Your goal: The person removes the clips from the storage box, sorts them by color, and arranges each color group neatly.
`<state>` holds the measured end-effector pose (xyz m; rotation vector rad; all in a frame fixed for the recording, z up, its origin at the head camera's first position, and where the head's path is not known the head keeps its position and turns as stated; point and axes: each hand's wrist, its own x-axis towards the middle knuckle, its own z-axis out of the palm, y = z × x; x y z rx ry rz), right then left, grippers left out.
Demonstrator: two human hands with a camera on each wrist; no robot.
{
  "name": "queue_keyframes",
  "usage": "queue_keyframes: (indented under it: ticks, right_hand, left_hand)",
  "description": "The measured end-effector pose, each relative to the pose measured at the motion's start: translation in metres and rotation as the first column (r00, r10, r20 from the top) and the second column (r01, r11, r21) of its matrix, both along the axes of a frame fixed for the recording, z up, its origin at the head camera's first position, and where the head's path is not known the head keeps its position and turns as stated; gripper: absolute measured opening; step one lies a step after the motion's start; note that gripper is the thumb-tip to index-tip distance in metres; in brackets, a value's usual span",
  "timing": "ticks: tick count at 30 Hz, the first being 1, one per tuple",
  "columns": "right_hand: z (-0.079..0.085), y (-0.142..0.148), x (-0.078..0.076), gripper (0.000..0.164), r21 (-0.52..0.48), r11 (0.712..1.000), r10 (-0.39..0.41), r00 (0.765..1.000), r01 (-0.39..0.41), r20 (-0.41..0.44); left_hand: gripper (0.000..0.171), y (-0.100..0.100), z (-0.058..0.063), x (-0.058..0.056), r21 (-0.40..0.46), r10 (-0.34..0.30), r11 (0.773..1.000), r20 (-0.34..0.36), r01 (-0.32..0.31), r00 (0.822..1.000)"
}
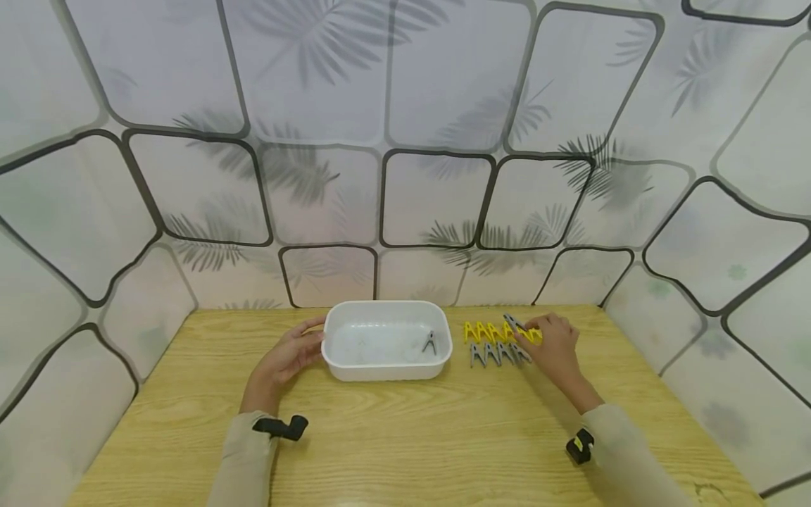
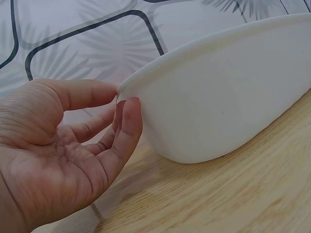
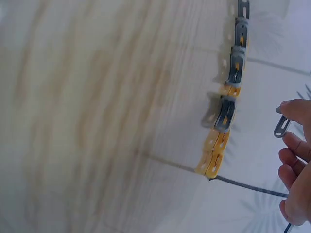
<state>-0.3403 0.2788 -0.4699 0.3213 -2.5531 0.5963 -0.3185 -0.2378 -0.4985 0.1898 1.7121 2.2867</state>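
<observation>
A white plastic basin [image 1: 388, 374] stands on the wooden table, with one grey clothespin [image 1: 430, 342] inside it. At the basin's left end my left hand [image 1: 296, 352] holds the rim; in the left wrist view the thumb lies at the lip and the curved fingers meet the outer wall. My right hand [image 1: 555, 345] pinches a grey clothespin [image 3: 282, 125] between thumb and fingertips, raised over the rows. Beneath it are a row of yellow clothespins [image 1: 481, 332] and, nearer me, a row of several grey clothespins [image 1: 493, 354], all standing with legs spread.
The wood-grain table [image 1: 405, 436] ends at the back against a patterned wall covering [image 1: 431, 204], which also rises at both sides. The clothespin rows lie just right of the basin. A black strap mount [image 1: 281, 427] sits on the left sleeve, another [image 1: 579, 446] on the right.
</observation>
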Motion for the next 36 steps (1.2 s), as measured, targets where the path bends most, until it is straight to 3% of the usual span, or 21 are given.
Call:
queue_keyframes:
  ticks: [13, 21, 29, 36]
  right_hand:
    - [-0.004, 0.034, 0.015, 0.029, 0.042, 0.994, -0.105, 0.987, 0.1, 0.119]
    - [-0.007, 0.037, 0.019, 0.036, 0.088, 0.989, -0.139, 0.965, 0.122, 0.222]
    - [-0.006, 0.037, 0.016, 0.042, 0.158, 0.982, -0.154, 0.928, 0.105, 0.34]
    - [-0.005, 0.034, 0.013, 0.035, 0.168, 0.978, -0.178, 0.913, 0.123, 0.366]
  left_hand:
    - [0.053, 0.002, -0.002, 0.0, -0.022, 0.012, 1.0, 0.006, -0.012, 1.0]
    - [0.051, 0.001, -0.002, 0.0, -0.016, 0.013, 1.0, 0.001, -0.013, 1.0]
    - [0.051, 0.001, 0.001, -0.001, -0.008, 0.018, 1.0, 0.015, -0.018, 1.0]
    - [0.056, 0.001, 0.002, 0.001, -0.019, 0.004, 1.0, -0.002, -0.004, 1.0]
